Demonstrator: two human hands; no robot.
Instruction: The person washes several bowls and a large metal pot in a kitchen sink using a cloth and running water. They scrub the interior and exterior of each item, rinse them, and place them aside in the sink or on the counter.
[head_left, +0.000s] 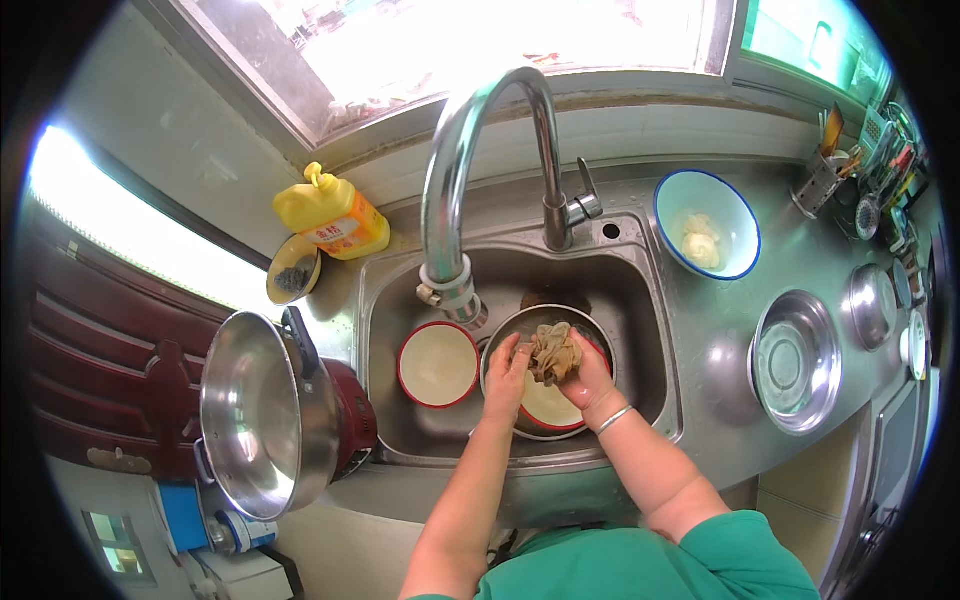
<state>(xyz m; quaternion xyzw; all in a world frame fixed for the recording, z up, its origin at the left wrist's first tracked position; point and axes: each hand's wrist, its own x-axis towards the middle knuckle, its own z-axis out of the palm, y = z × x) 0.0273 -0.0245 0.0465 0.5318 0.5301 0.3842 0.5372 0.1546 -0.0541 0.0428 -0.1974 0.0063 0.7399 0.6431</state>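
Over the sink, a crumpled brown cloth (555, 354) rests in my right hand (589, 384), which cups it from the right and below. My left hand (510, 379) is at the cloth's left edge, fingers raised against it. Beneath the hands, a cream bowl with a red rim (549, 406) sits inside a round metal basin (517, 320). Another red-rimmed bowl (439, 365) stands to the left on the floor of the steel sink (637, 330). My hands partly hide the basin and the bowl in it.
A curved faucet (454, 172) arches above the sink. Left are a large steel pot (255, 412), a yellow detergent jug (337, 217) and a small bowl with a scourer (279, 259). Right are a blue-rimmed bowl holding pale dough-like lumps (739, 225), a steel basin (796, 364) and a utensil holder (814, 184).
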